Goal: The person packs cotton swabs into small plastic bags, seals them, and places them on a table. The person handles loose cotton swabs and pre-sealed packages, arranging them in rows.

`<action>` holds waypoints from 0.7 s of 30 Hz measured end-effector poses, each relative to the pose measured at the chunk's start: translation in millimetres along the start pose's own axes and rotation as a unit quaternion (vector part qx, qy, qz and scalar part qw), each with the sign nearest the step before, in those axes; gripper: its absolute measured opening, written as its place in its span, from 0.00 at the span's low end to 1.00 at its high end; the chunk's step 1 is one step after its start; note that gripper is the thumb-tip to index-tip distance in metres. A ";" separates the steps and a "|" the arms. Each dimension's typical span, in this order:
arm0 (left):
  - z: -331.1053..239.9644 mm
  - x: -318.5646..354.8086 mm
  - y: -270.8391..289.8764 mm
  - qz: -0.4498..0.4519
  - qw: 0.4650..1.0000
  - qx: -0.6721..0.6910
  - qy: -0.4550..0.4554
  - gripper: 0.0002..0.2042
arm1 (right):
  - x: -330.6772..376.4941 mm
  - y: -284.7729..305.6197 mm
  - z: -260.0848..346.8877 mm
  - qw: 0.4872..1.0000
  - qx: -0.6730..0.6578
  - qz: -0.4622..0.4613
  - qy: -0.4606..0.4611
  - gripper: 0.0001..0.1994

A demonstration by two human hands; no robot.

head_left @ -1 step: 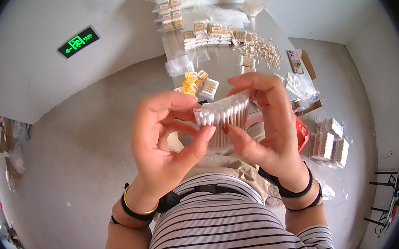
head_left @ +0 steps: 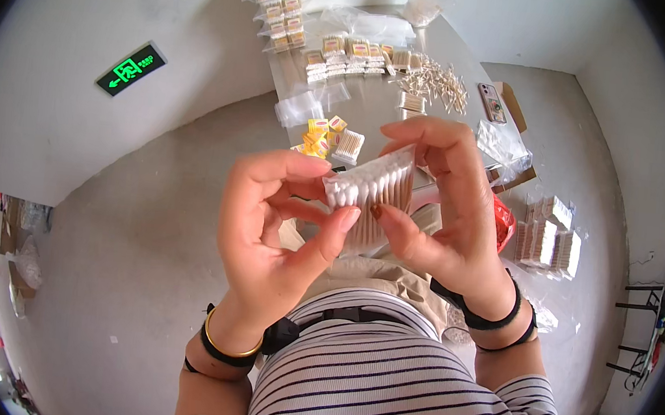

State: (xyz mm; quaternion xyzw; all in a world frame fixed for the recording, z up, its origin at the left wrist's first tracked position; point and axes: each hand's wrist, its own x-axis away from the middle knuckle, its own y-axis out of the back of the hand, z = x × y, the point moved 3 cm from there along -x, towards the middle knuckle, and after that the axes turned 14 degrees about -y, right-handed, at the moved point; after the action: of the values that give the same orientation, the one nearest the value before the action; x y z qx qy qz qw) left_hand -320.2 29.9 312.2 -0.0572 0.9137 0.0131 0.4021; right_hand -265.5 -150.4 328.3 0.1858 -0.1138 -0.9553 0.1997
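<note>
Between my two hands is a clear bag of cotton swabs (head_left: 384,204), tilted, with the white cotton tips toward its upper edge and the sticks running down. My left hand (head_left: 283,231) pinches the bag's left end between thumb and fingers. On the right end, my right hand (head_left: 450,218) has its thumb against the front and its fingers curled behind the top corner. Beyond the bag, a small bundle of swabs (head_left: 348,146) lies on the table beside a pile of yellow cards (head_left: 320,138).
On the grey metal table (head_left: 365,104) stand rows of packed swabs (head_left: 347,57), a stack of bagged packs (head_left: 280,13), loose swabs (head_left: 434,86), clear plastic bags (head_left: 310,104) and a phone (head_left: 492,103). More swab bundles (head_left: 547,238) sit low at the right, near a red bag (head_left: 503,224).
Very little differs. My right hand and the right end of the bag have shifted slightly upward; my left hand keeps its place.
</note>
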 end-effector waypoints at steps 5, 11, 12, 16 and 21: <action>1.6 -0.4 -1.3 -0.011 0.995 0.060 0.075 0.15 | -2.2 0.9 7.3 0.999 0.034 0.022 0.003 0.24; 5.0 -3.2 -7.1 -0.007 0.992 0.057 0.112 0.13 | -2.4 -0.7 12.8 0.995 0.001 0.061 -0.078 0.18; 5.3 -5.1 -7.8 -0.006 0.992 0.052 0.113 0.12 | -3.1 -0.7 13.3 0.994 -0.015 0.062 -0.086 0.17; 7.6 -10.8 -11.3 0.001 0.992 0.037 0.119 0.12 | -7.8 3.6 11.8 0.991 -0.022 0.074 -0.108 0.16; 10.2 -17.2 -14.6 0.023 0.994 0.001 0.105 0.12 | -13.2 6.8 8.2 0.987 -0.031 0.081 -0.138 0.14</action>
State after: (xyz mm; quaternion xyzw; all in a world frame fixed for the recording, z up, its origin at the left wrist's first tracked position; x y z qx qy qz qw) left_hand -299.6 17.6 318.3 -0.0368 0.9519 0.0158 0.3039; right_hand -255.3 -149.8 341.8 0.0365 -0.1256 -0.9554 0.2648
